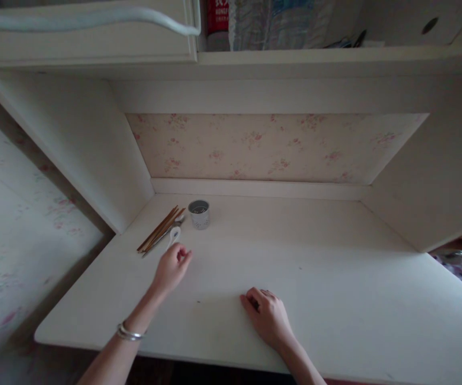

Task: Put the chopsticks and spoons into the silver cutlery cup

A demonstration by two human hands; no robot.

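Observation:
My left hand (172, 267) reaches over the white desk (335, 278), its fingers curled in a pinch round the handle end of a white spoon (174, 235). A bundle of brown chopsticks (159, 230) lies just left of the spoon, with a metal utensil beside them. A small white cup-like holder (199, 214) stands upright behind them. My right hand (266, 315) rests on the desk near the front edge, fingers curled under, with nothing seen in it. A bracelet sits on my left wrist.
The desk sits in an alcove with a floral back panel (271, 147) and slanted side walls. A shelf above holds a red container (217, 18) and a plastic package (271, 24). Floral wallpaper runs down the left wall. Clutter shows at the far right edge.

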